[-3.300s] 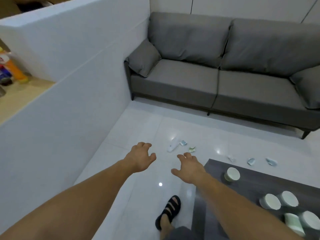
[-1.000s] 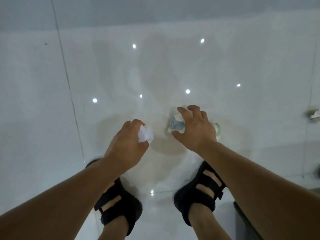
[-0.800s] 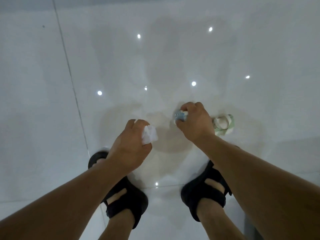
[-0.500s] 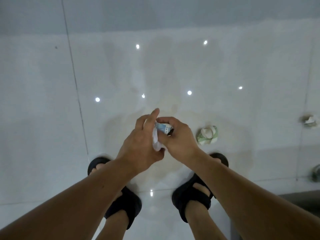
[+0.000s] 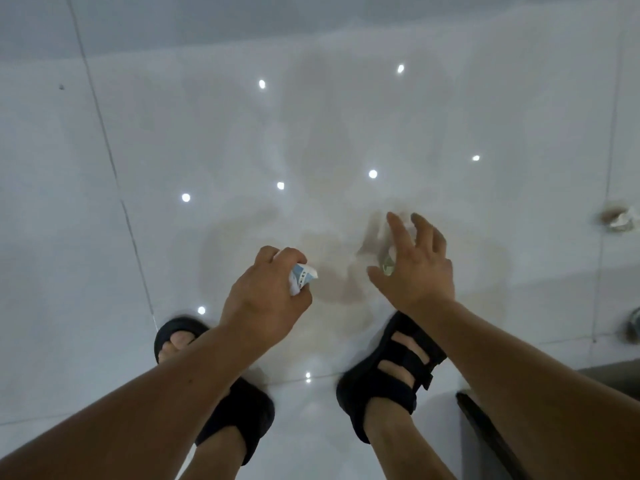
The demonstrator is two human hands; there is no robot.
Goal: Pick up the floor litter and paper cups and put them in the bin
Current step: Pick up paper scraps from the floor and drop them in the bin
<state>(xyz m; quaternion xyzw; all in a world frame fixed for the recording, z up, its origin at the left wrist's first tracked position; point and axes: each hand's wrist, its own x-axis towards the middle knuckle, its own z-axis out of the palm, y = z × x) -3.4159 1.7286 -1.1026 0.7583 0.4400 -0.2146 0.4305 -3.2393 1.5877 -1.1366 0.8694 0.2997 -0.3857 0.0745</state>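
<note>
Down near the glossy white floor (image 5: 173, 133), the left hand (image 5: 263, 299) is curling its fingers tightly around a crumpled white and blue wrapper (image 5: 302, 277), which is poking out beside the thumb. The right hand (image 5: 415, 268) is hovering palm down, fingers spread and holding nothing, partly covering a small greenish scrap (image 5: 388, 266) on the tile. Another scrap (image 5: 623, 220) is lying well off to the right.

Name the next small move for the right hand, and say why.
Probably lower the right hand and pinch the greenish scrap partly hidden on the floor beneath its spread fingers. That hand holds nothing, while the left hand grips the white and blue scraps.
</note>
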